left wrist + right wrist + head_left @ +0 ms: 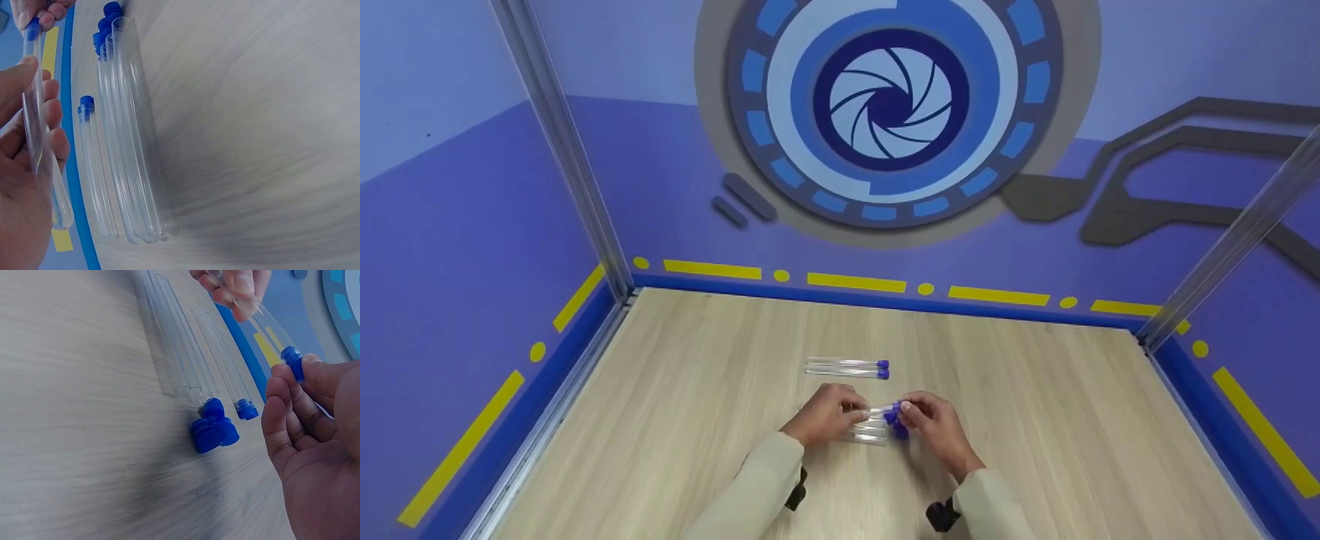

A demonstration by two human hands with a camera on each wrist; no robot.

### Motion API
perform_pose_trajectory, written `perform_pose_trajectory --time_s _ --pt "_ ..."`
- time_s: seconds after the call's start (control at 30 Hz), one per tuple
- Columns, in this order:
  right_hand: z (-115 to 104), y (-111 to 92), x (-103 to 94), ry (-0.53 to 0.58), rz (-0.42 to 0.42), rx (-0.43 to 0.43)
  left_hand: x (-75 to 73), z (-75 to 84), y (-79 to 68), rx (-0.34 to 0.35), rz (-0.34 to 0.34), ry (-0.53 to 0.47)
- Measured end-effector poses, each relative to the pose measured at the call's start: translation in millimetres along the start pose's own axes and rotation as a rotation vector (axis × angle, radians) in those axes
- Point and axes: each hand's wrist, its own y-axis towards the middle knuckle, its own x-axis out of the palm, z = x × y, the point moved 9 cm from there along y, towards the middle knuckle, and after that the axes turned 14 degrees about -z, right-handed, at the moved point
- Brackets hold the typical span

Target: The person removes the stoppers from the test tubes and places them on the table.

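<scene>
My left hand (826, 415) grips a clear test tube (36, 121) around its body, thumb on one side and fingers on the other. At the tube's mouth, my right hand (937, 427) pinches a blue cap (292, 363) between thumb and fingertips; its narrower part sits in the opening. Below the hands, several clear tubes (179, 343) lie side by side on the table. Loose blue caps (208, 434) are bunched by their mouths. Two tubes with blue caps (846, 367) lie together farther from me.
Everything lies on a light wood-grain table (697, 390). A blue and purple back wall (660, 187) with a yellow dashed stripe stands behind it. Metal posts (577, 165) rise at the two far corners, and side walls flank the table.
</scene>
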Motion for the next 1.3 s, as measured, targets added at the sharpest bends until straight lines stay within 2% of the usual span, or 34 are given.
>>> perform_pose_trajectory --time_s 0.2,0.33,0.5,0.63,0.9,1.13,1.3 --pt "8 0 -2.2 0.064 0.019 0.033 -0.8 3.3 -2.2 0.03 0.042 0.042" --pt "12 -1 -4.0 0.073 0.032 0.065 -2.5 2.9 -4.5 0.022 0.063 0.048" --pt "12 -1 -0.6 0.063 -0.017 0.082 -4.4 2.1 -5.2 0.001 0.072 0.062" --pt "10 -1 1.6 0.084 -0.049 0.081 -4.3 5.4 -3.6 0.015 0.076 0.067" --pt "5 -4 2.4 0.095 -0.058 0.075 -3.5 7.0 -2.6 0.019 0.071 0.075" --pt "5 -1 2.6 0.091 -0.058 0.036 -3.5 7.7 -3.0 0.057 0.06 0.061" --pt "5 -2 3.6 0.069 -0.077 0.014 -0.7 4.2 -3.4 0.056 0.019 0.024"
